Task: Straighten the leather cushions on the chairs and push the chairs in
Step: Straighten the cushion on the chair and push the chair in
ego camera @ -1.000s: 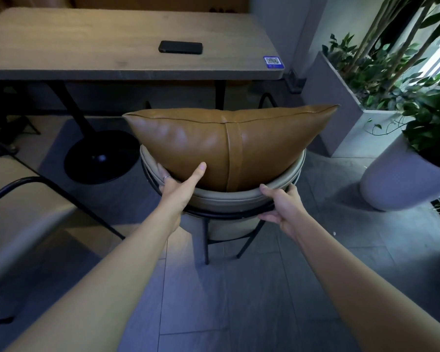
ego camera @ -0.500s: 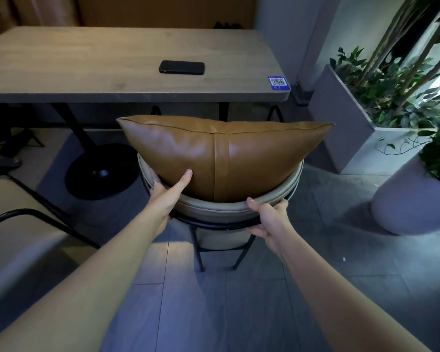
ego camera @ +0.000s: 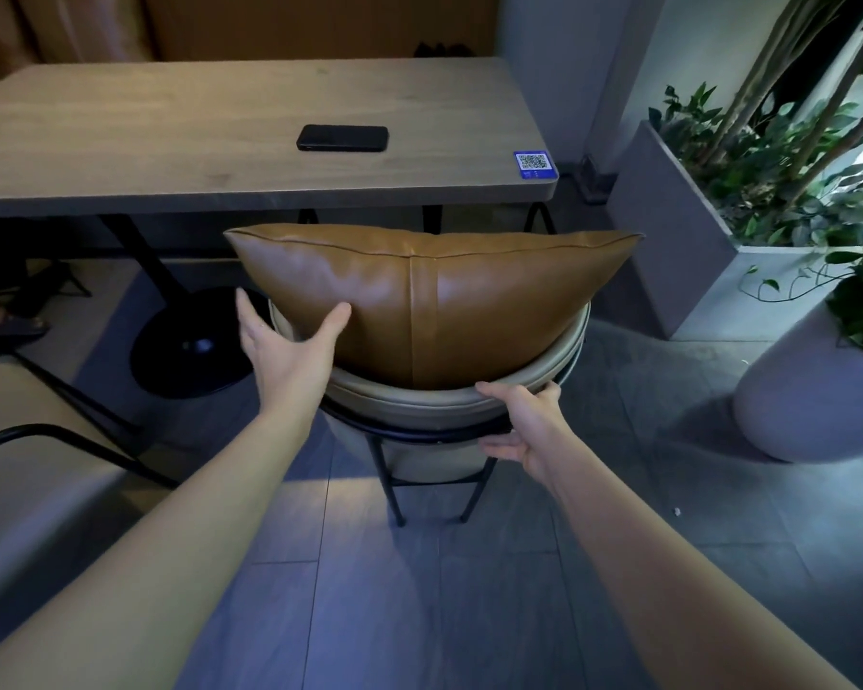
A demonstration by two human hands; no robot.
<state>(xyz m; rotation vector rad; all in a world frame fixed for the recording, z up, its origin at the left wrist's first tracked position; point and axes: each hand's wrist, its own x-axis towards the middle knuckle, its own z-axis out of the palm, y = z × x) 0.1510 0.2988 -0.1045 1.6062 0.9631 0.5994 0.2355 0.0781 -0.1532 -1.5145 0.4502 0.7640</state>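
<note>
A tan leather cushion [ego camera: 469, 301] stands upright against the curved beige backrest of a round chair [ego camera: 434, 403] with thin black legs, just short of the wooden table [ego camera: 180, 141]. My left hand [ego camera: 290, 341] is at the backrest's left edge with fingers spread, its thumb touching the cushion's lower left. My right hand [ego camera: 524, 425] grips the backrest's rim and black frame at the right rear, fingers over the top and thumb underneath.
A black phone [ego camera: 342, 137] and a blue QR sticker [ego camera: 533, 164] lie on the table. The table's black round base [ego camera: 190, 346] is left of the chair. Another beige chair [ego camera: 36, 470] is at near left. Grey planters [ego camera: 678, 251] and a round pot [ego camera: 808, 390] stand right.
The chair has slid closer to the table. My left hand has come off the backrest rim and spread its fingers. My right hand keeps its grip.
</note>
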